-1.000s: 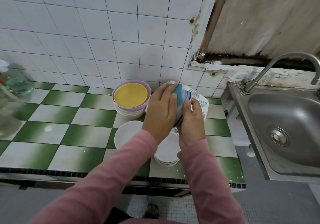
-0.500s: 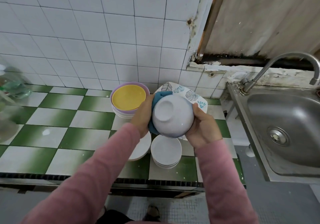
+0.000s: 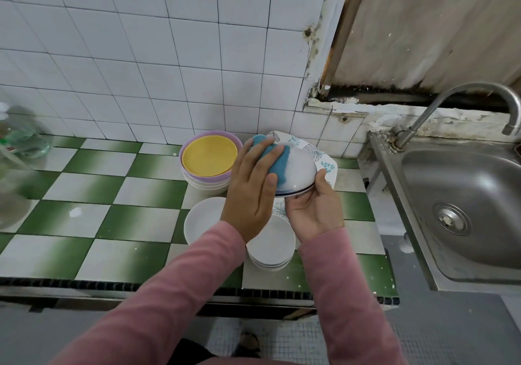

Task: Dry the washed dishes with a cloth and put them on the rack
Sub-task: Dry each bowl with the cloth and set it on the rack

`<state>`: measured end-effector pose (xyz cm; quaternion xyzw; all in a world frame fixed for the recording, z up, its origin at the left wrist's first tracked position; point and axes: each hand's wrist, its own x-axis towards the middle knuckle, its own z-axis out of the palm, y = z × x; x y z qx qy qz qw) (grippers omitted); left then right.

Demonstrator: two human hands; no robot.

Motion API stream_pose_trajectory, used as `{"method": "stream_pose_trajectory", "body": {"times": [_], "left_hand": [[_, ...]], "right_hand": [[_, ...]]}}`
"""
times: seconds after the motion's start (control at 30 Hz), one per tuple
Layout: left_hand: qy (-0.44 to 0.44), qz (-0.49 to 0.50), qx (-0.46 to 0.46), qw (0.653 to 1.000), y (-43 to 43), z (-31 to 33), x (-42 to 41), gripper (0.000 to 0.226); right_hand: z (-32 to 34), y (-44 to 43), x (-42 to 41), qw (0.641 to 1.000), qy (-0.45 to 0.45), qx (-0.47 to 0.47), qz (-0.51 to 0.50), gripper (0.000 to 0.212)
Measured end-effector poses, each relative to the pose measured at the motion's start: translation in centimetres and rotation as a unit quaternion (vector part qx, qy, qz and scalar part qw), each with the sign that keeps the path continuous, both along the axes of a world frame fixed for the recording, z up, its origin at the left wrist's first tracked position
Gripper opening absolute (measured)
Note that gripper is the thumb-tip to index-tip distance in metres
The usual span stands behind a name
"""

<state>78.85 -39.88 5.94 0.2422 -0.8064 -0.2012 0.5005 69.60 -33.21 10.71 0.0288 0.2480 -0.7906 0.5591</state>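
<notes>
Bowl (image 3: pixel 298 170) upturned above the worktop's (image 3: pixel 84 218) right end, we grip its blue-lined rim in our right hand (image 3: pixel 314 209), left hand (image 3: pixel 251 192) pressing the cloth (image 3: pixel 277 164) (blue) on it.

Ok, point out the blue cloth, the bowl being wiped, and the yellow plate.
blue cloth (image 3: pixel 277 164): head view, on the fabric below the left fingers.
bowl (image 3: pixel 301 167): head view, on its white outer wall.
yellow plate (image 3: pixel 209 154): head view, on its flat centre.

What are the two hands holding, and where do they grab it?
Right hand grips the upturned white bowl by its rim; left hand presses a blue cloth on it.
</notes>
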Motion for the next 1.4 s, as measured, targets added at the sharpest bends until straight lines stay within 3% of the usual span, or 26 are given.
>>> {"method": "stream_pose_trajectory", "body": {"times": [0.2, 0.47, 0.6, 0.67, 0.73, 0.83, 0.93, 1.07, 1.13, 1.2, 1.3, 1.33, 1.4], "left_hand": [[-0.081, -0.019, -0.166, 0.983, -1.1, 0.7, 1.9, 0.059], [-0.097, -0.011, -0.219, 0.971, -1.9, 1.6, 1.8, 0.056], [-0.061, -0.005, -0.104, 0.993, -1.6, 2.2, 1.7, 0.051], [-0.014, -0.012, 0.014, 1.0, -1.5, 2.7, 1.6, 0.044], [0.022, -0.016, 0.164, 0.986, -1.6, 3.2, 1.4, 0.032], [0.015, -0.025, 0.31, 0.95, -2.0, 2.9, 1.1, 0.025], [0.013, -0.036, 0.343, 0.938, -2.2, 2.2, 1.1, 0.028], [0.015, -0.066, 0.388, 0.919, -2.2, 2.4, 1.1, 0.03], [0.06, -0.018, 0.408, 0.911, -2.0, 2.3, 0.7, 0.022], [0.07, 0.078, 0.323, 0.941, -1.8, 1.8, 0.5, 0.03], [-0.032, 0.114, 0.054, 0.991, -1.0, 0.6, -0.2, 0.054], [-0.096, 0.102, -0.014, 0.99, -0.4, 0.2, -0.6, 0.057], [-0.205, 0.103, -0.067, 0.971, 1.0, -1.0, -1.4, 0.058]], "right_hand": [[0.2, 0.5, -0.3, 0.998, 0.016, 0.008, 0.055, 0.045], [-0.4, 0.5, -1.3, 0.999, 0.004, 0.009, 0.054, 0.038], [-1.2, 0.5, -2.0, 0.974, 0.113, 0.149, 0.13, 0.036], [-2.0, 0.5, -2.5, 0.923, 0.226, 0.24, 0.196, 0.048], [-2.4, 0.5, -2.5, 0.896, 0.254, 0.268, 0.246, 0.059], [-2.7, 0.6, -2.0, 0.919, 0.176, 0.232, 0.265, 0.067], [-2.7, 1.0, -1.5, 0.95, 0.084, 0.164, 0.253, 0.059], [-4.2, 1.2, -1.5, 0.96, -0.008, 0.095, 0.263, 0.076], [-5.0, 0.9, -1.8, 0.963, -0.031, 0.08, 0.257, 0.08], [-5.3, 0.5, -1.5, 0.971, -0.038, 0.074, 0.224, 0.078], [-5.2, -0.2, 0.0, 0.981, -0.026, 0.058, 0.185, 0.072], [-5.1, -0.5, 0.6, 0.983, -0.013, 0.056, 0.172, 0.069], [-5.1, -0.9, 1.4, 0.99, 0.014, 0.055, 0.131, 0.063]]}}
